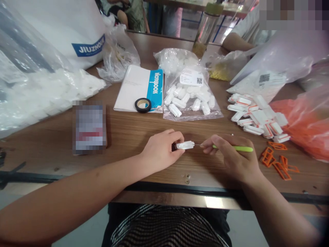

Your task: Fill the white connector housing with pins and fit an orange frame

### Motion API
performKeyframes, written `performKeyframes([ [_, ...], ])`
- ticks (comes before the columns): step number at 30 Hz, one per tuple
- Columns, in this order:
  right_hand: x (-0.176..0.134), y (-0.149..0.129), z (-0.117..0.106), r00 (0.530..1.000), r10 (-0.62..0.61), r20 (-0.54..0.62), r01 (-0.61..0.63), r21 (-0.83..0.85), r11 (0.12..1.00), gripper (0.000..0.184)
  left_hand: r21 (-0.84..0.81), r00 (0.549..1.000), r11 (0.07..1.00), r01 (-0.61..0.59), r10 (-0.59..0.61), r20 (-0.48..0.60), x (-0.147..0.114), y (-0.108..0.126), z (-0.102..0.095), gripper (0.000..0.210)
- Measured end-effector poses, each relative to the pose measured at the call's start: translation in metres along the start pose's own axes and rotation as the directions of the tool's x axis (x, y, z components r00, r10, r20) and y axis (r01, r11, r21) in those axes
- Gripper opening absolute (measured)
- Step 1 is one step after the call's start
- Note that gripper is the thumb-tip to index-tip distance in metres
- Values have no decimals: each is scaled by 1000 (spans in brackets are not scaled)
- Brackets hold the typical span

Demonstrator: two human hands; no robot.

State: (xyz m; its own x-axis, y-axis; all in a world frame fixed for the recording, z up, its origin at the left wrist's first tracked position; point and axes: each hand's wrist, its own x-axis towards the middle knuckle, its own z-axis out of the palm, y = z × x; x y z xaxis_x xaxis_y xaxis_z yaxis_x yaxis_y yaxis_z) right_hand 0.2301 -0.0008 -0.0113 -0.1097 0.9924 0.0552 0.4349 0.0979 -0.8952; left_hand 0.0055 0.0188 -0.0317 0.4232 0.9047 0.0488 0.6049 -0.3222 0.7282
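My left hand (159, 150) pinches a small white plastic connector housing (187, 145) between thumb and fingers above the table. Closed around a thin pick with a lime-green handle (244, 149) is my right hand (235, 156). The pick's metal tip reaches the right end of the housing; whether it is inside cannot be made out. Several loose orange plastic frames (282, 171) lie to the right of my right hand. Beyond them is a pile of white housings with orange strips (259, 115).
A clear bag of white housings (190, 99) lies ahead, beside a notebook (133, 87) with a black tape roll (143, 105) on it. Large plastic bags (33, 96) fill the left. An orange bag (308, 120) is at right. A bottle (207, 29) stands behind; a person sits across.
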Motion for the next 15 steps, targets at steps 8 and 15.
performKeyframes([
  [8, 0, 1, 0, 1000, 10, 3, -10, 10, 1000, 31, -1, 1000, 1000, -6, 6, -5, -1, 0, 0, 8],
  [15, 1, 11, -4, 999, 50, -2, -50, 94, 994, 33, -4, 1000, 1000, -6, 6, -3, 0, -1, 0, 8],
])
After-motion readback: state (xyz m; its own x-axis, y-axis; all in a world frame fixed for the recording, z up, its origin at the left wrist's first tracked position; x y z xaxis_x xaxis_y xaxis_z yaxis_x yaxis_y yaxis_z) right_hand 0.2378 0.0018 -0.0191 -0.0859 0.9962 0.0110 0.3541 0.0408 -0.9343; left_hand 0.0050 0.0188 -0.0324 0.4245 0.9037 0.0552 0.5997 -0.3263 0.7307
